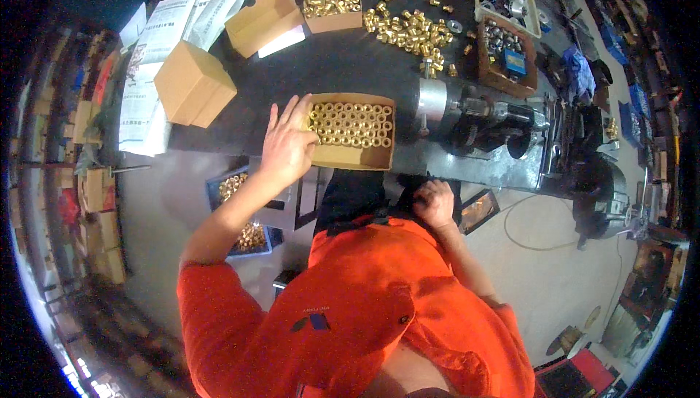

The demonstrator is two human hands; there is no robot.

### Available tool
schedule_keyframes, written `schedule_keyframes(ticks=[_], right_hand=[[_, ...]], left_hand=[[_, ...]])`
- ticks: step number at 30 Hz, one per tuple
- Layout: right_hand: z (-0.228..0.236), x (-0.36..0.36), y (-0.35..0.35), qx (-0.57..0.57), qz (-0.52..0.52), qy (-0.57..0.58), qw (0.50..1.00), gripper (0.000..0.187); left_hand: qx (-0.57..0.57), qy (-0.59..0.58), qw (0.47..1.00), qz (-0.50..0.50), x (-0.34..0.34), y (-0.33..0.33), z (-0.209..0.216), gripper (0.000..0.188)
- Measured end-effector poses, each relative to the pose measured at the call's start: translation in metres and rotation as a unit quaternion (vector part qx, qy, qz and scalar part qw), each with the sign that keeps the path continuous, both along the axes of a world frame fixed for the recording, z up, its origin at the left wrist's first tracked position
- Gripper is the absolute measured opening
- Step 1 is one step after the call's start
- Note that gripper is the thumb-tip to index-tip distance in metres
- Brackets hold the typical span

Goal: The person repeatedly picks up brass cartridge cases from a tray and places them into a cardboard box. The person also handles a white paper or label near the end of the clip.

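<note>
My left hand [292, 139] is over the left end of the cardboard box [354, 158] of brass rings [354, 125], fingers partly spread; I can't tell if it grips. My right hand [435, 203] curls closed by my lap. A metal machine [492, 117] stands right, loose fittings [412, 30] behind.

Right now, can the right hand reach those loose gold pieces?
Probably yes, with a stretch: the right hand is by the trousers, but a gap between the near box and silver cylinder leaves a way to the gold pieces.
</note>
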State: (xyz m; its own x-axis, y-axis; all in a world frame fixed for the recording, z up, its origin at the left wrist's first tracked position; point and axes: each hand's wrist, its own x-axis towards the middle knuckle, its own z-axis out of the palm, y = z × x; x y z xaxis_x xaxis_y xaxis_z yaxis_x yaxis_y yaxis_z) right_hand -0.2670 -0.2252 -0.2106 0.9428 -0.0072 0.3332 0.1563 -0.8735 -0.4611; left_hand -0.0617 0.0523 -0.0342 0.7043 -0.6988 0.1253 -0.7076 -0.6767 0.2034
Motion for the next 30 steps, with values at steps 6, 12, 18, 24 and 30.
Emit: schedule_keyframes(ticks=[6, 12, 18, 24, 30], right_hand=[[0.0033, -0.0001, 0.0002, 0.006, 0.0, 0.007, 1.0, 0.014], [0.0027, 0.0011, 0.0011, 0.011, 0.001, 0.0, 1.0, 0.014], [0.0018, 0.0004, 0.0007, -0.005, -0.003, 0.011, 1.0, 0.013], [0.0041, 0.0013, 0.0008, 0.002, 0.001, 0.0, 1.0, 0.012], [0.0057, 0.0002, -0.0003, 0.012, 0.002, 0.004, 1.0, 0.013]], left_hand=[[0.008, -0.018, 1.0, 0.004, 0.0, -0.003, -0.0025, 0.008], [-0.006, -0.011, 1.0, -0.007, 0.0017, -0.0036, -0.0011, 0.005], [-0.01, -0.009, 1.0, 0.0, 0.0046, -0.0012, -0.0053, 0.008], [-0.024, 0.002, 1.0, 0.002, 0.0059, -0.0009, -0.0054, 0.007], [-0.016, 0.013, 1.0, 0.003, 0.0058, -0.0015, -0.0039, 0.005]])
